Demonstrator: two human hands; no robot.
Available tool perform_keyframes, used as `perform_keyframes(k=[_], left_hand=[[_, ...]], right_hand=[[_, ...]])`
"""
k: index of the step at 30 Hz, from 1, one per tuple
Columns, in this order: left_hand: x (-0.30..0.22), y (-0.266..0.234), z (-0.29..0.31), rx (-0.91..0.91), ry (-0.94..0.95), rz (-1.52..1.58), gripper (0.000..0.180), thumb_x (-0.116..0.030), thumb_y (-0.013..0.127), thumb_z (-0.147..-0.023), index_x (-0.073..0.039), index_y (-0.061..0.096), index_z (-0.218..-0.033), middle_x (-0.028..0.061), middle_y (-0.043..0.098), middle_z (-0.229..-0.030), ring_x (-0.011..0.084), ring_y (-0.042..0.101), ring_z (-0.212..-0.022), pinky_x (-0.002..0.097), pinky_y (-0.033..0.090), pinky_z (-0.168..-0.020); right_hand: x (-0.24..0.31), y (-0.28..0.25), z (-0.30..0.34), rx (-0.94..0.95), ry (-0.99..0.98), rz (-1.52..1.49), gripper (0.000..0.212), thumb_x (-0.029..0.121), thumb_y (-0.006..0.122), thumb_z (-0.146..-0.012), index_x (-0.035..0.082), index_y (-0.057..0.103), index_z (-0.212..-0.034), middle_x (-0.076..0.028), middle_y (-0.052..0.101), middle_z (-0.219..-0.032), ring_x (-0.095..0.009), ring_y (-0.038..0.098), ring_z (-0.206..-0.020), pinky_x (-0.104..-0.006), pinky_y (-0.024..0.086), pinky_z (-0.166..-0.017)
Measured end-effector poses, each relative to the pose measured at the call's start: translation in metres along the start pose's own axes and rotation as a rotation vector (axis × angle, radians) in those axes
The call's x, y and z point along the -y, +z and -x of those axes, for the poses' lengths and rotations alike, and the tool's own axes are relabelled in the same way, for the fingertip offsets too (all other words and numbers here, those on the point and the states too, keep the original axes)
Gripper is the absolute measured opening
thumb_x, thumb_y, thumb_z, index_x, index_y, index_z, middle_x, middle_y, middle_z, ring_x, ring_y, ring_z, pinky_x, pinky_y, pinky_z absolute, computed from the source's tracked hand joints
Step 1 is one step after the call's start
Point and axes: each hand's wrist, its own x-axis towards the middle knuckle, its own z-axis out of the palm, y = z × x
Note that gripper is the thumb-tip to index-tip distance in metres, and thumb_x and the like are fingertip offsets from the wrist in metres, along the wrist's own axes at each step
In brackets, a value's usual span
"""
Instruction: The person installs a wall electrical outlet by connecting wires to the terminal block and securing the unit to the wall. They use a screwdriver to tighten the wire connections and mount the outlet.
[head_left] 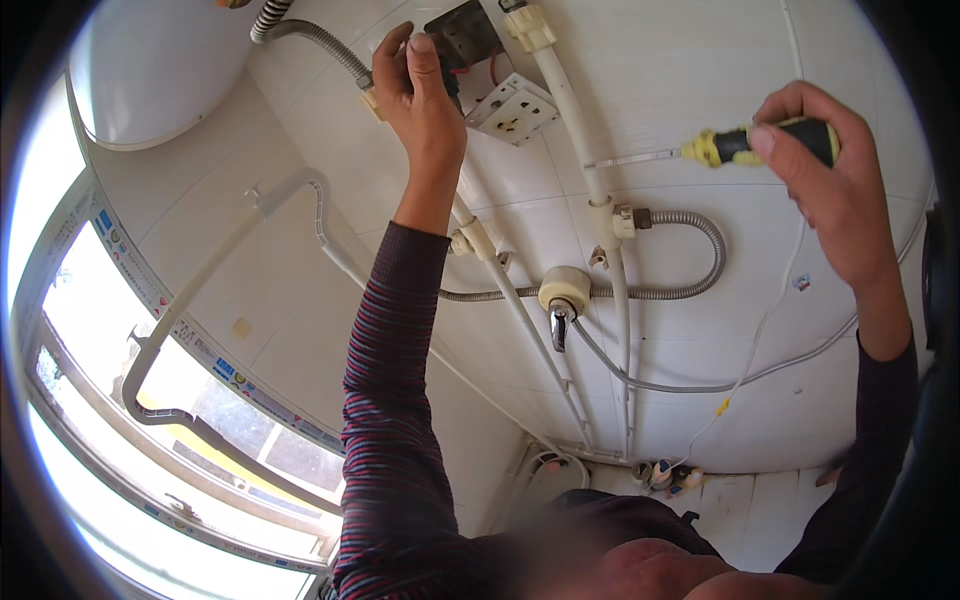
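My right hand [835, 190] grips a screwdriver [770, 143] by its yellow and black handle. The thin shaft points left, and its tip appears in front of the white vertical pipe [572, 110]; I cannot tell if they touch. My left hand [425, 100] is raised beside a dark square wall box [464, 35], thumb up and fingers curled. Something dark shows behind that hand, too hidden to name. Just right of it, a white socket plate [513, 110] hangs tilted below the box, with red wires [492, 70] between them.
A chrome mixer tap [562, 305] is on the tiled wall, with flexible metal hoses [705, 245] near it. A white rounded tank [160, 65] hangs upper left, above a bright window [180, 400] and a bent pale pipe [215, 240]. A white cord [765, 320] runs down on the right.
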Motion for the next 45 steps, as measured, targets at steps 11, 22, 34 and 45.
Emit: perform_keyframes(k=[11, 22, 34, 45], left_hand=[[-0.029, -0.016, 0.089, -0.19, -0.166, -0.077, 0.078, -0.028, 0.072, -0.097, -0.001, 0.026, -0.154, 0.0162, 0.047, -0.136, 0.022, 0.049, -0.119, 0.0368, 0.047, -0.096], [-0.04, 0.069, 0.115, -0.226, -0.568, -0.081, 0.087, -0.038, 0.076, -0.091, 0.009, 0.032, -0.149, 0.0287, 0.042, -0.138, 0.0412, 0.039, -0.131, 0.0489, 0.032, -0.114], [-0.021, 0.07, 0.089, -0.198, -0.658, -0.317, 0.072, -0.049, 0.073, -0.086, 0.013, 0.056, -0.121, 0.0326, 0.056, -0.12, 0.0485, 0.049, -0.121, 0.0515, 0.039, -0.108], [-0.055, -0.009, 0.012, 0.041, -0.87, -0.328, 0.055, -0.059, 0.063, -0.09, -0.007, 0.068, -0.106, 0.0074, 0.069, -0.087, 0.0224, 0.068, -0.07, 0.0358, 0.056, -0.061]], right_hand=[[-0.029, 0.029, 0.0, -0.024, -0.01, -0.242, 0.023, 0.025, 0.073, -0.094, 0.004, 0.066, -0.093, 0.007, 0.051, -0.067, -0.001, 0.041, -0.06, -0.0211, 0.032, -0.054], [-0.035, 0.022, 0.009, -0.185, 0.031, -0.355, 0.027, 0.032, 0.071, -0.097, 0.005, 0.067, -0.098, 0.008, 0.044, -0.06, 0.0, 0.036, -0.05, -0.0187, 0.028, -0.045], [-0.052, 0.015, 0.017, -0.207, 0.092, -0.504, 0.027, 0.031, 0.071, -0.097, 0.004, 0.066, -0.099, 0.007, 0.045, -0.06, 0.0, 0.035, -0.049, -0.0186, 0.029, -0.044], [-0.065, 0.048, 0.044, -0.254, 0.163, -0.76, 0.023, 0.025, 0.073, -0.098, 0.004, 0.065, -0.103, 0.006, 0.05, -0.064, -0.001, 0.041, -0.05, -0.0186, 0.032, -0.045]])
